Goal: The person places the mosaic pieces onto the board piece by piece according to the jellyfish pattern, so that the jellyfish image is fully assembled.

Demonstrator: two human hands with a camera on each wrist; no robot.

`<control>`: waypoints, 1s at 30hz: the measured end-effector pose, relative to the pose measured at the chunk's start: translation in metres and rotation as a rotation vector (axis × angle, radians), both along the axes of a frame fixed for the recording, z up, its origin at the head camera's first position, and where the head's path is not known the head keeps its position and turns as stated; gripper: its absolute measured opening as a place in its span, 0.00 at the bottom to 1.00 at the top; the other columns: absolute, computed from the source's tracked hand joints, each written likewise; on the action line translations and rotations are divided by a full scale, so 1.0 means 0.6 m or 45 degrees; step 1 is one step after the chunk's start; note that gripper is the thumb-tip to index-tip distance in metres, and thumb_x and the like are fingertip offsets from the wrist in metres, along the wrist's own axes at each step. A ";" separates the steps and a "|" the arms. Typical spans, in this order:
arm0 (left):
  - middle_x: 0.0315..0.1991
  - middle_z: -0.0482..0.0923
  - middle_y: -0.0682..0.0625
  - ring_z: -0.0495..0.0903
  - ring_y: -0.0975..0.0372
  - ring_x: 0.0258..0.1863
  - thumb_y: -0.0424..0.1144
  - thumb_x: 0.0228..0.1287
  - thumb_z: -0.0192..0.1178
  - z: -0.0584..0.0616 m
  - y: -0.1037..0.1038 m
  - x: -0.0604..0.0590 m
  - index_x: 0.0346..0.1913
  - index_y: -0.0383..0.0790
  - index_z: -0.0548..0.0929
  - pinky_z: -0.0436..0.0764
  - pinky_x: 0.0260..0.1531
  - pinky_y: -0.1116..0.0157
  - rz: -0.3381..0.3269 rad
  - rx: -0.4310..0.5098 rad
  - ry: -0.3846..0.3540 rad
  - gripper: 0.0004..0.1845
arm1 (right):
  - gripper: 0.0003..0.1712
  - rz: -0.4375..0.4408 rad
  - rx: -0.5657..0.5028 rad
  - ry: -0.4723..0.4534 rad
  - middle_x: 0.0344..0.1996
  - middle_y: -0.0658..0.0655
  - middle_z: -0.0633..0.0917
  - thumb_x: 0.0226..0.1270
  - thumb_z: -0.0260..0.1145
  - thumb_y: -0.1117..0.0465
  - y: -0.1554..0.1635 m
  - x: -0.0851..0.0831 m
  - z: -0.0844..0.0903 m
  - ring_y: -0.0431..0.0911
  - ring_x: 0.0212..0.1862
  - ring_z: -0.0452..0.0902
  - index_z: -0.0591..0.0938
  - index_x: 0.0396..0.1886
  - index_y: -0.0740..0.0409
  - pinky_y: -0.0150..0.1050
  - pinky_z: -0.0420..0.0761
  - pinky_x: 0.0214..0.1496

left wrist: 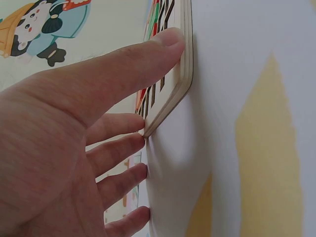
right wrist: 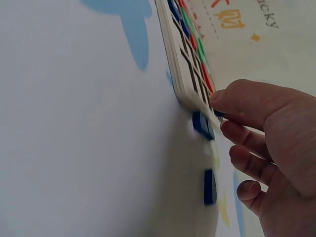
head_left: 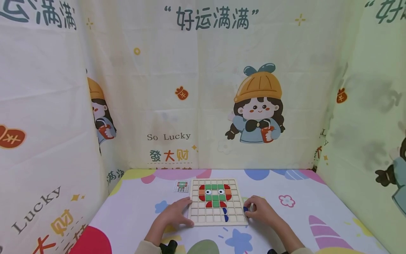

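Note:
A wooden grid board [head_left: 217,218] lies flat on the table and holds a figure of red, green, orange and blue tiles. My left hand [head_left: 178,212] lies flat at its left side, fingers straight on the cloth; the thumb [left wrist: 163,47] presses the board's edge [left wrist: 183,74]. My right hand [head_left: 251,208] sits at the board's right edge with curled fingers. Its thumb and forefinger pinch a small blue tile [right wrist: 202,124] against the table beside the board [right wrist: 180,74]. A second blue tile [right wrist: 209,186] lies loose on the cloth under that hand.
A small picture card [head_left: 182,186] showing the same figure lies just left of the board's far corner. The table [head_left: 133,215] wears a printed cloth. Printed fabric walls [head_left: 203,88] close it in at the back and on both sides.

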State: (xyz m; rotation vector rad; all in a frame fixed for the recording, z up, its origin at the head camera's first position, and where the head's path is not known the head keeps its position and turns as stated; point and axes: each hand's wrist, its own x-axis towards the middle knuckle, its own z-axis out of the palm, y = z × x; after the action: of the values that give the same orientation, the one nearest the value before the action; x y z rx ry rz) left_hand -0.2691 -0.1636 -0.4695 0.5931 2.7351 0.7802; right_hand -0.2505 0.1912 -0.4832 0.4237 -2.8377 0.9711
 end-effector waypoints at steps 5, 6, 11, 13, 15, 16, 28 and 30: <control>0.68 0.61 0.47 0.58 0.46 0.67 0.54 0.39 0.72 0.002 -0.002 0.002 0.64 0.43 0.67 0.61 0.64 0.43 0.010 0.008 0.001 0.46 | 0.09 0.025 0.012 -0.038 0.27 0.47 0.76 0.46 0.73 0.58 -0.039 -0.007 0.005 0.38 0.25 0.66 0.82 0.28 0.49 0.26 0.68 0.23; 0.68 0.61 0.47 0.58 0.46 0.67 0.54 0.39 0.72 0.003 -0.002 0.003 0.64 0.43 0.67 0.61 0.64 0.43 0.009 0.010 0.005 0.46 | 0.09 0.034 0.019 -0.041 0.27 0.47 0.76 0.46 0.72 0.58 -0.046 -0.008 0.006 0.38 0.26 0.66 0.82 0.29 0.49 0.26 0.68 0.23; 0.68 0.60 0.47 0.58 0.46 0.67 0.54 0.40 0.71 0.007 -0.001 0.001 0.64 0.43 0.66 0.61 0.64 0.43 0.008 0.008 0.002 0.46 | 0.08 0.102 0.022 -0.044 0.27 0.47 0.77 0.48 0.71 0.57 -0.082 -0.011 0.011 0.39 0.26 0.66 0.83 0.30 0.49 0.26 0.68 0.23; 0.68 0.60 0.47 0.58 0.46 0.67 0.54 0.40 0.71 0.007 -0.002 0.001 0.64 0.43 0.66 0.61 0.63 0.43 0.009 0.009 -0.005 0.46 | 0.07 0.124 0.018 -0.052 0.28 0.47 0.77 0.49 0.71 0.57 -0.093 -0.012 0.010 0.38 0.26 0.66 0.83 0.30 0.48 0.26 0.69 0.23; 0.68 0.60 0.47 0.58 0.46 0.67 0.54 0.39 0.71 0.005 -0.001 0.000 0.64 0.43 0.66 0.61 0.63 0.42 0.010 0.012 -0.009 0.46 | 0.07 0.140 0.012 -0.055 0.28 0.47 0.77 0.50 0.70 0.57 -0.103 -0.013 0.007 0.37 0.27 0.67 0.83 0.31 0.48 0.26 0.69 0.24; 0.68 0.61 0.47 0.58 0.46 0.67 0.55 0.39 0.71 0.004 -0.001 0.000 0.64 0.43 0.67 0.61 0.63 0.42 0.012 0.012 -0.014 0.46 | 0.07 0.146 0.012 -0.057 0.29 0.47 0.77 0.50 0.70 0.57 -0.108 -0.014 0.006 0.37 0.27 0.67 0.83 0.30 0.48 0.26 0.69 0.24; 0.68 0.61 0.48 0.58 0.47 0.67 0.55 0.38 0.72 -0.004 0.003 0.001 0.64 0.45 0.67 0.61 0.62 0.41 0.030 0.004 -0.033 0.46 | 0.07 0.143 0.083 -0.055 0.30 0.44 0.75 0.50 0.69 0.55 -0.148 -0.016 -0.005 0.37 0.32 0.68 0.83 0.31 0.45 0.29 0.70 0.32; 0.68 0.61 0.48 0.58 0.47 0.67 0.55 0.38 0.72 -0.003 0.002 0.002 0.64 0.45 0.67 0.61 0.62 0.41 0.029 -0.001 -0.028 0.46 | 0.07 0.133 0.096 -0.064 0.30 0.43 0.75 0.51 0.69 0.55 -0.151 -0.018 -0.008 0.36 0.32 0.67 0.83 0.32 0.44 0.29 0.71 0.33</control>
State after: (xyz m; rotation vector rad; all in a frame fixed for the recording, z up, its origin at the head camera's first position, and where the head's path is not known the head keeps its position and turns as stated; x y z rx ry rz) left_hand -0.2681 -0.1621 -0.4713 0.5507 2.7269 0.7867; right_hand -0.2613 0.1004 -0.4883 0.5689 -2.9309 0.9060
